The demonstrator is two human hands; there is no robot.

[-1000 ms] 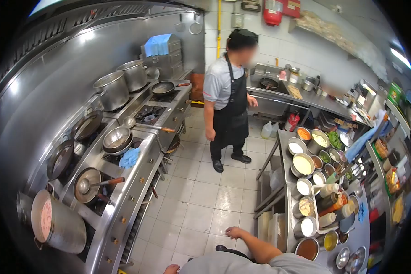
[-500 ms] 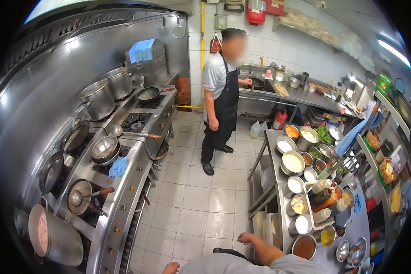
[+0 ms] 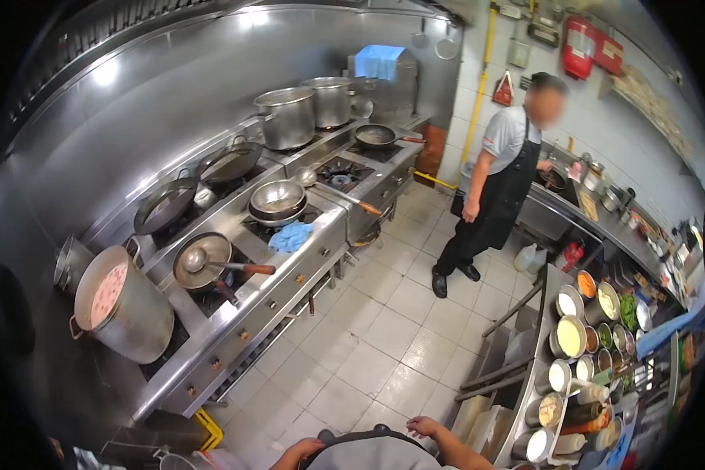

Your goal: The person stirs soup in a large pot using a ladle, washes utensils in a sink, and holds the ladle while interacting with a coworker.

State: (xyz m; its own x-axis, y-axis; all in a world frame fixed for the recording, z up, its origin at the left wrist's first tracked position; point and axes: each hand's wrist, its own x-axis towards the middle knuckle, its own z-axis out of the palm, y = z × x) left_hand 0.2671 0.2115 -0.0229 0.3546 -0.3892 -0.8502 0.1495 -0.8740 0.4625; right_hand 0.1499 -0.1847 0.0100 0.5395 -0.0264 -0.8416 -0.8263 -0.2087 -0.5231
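Note:
My left hand [image 3: 305, 447] hangs low beside my body at the bottom of the view, against the dark apron. Its fingers show too little to tell how they are held. My right hand [image 3: 424, 426] is out in front of me with loosely spread fingers and nothing in it. It is over the tiled floor, left of the steel prep table [image 3: 525, 384]. On the stove [image 3: 239, 313] to my left, a ladle [image 3: 197, 260] rests in a wok [image 3: 182, 276]. A tall pot [image 3: 145, 325] with pinkish contents stands nearby.
A person [image 3: 509, 164] in a black apron stands ahead, one hand at a pan [image 3: 552, 182]. Stacked metal bowls [image 3: 277, 197], a blue cloth [image 3: 291, 237] and stockpots [image 3: 285, 121] sit on the stove. Containers of ingredients [image 3: 570, 337] and squeeze bottles [image 3: 570, 444] crowd the prep table.
My view has turned left, so the stove and the person appear farther right. More of my left forearm and hand shows. My right hand stays empty.

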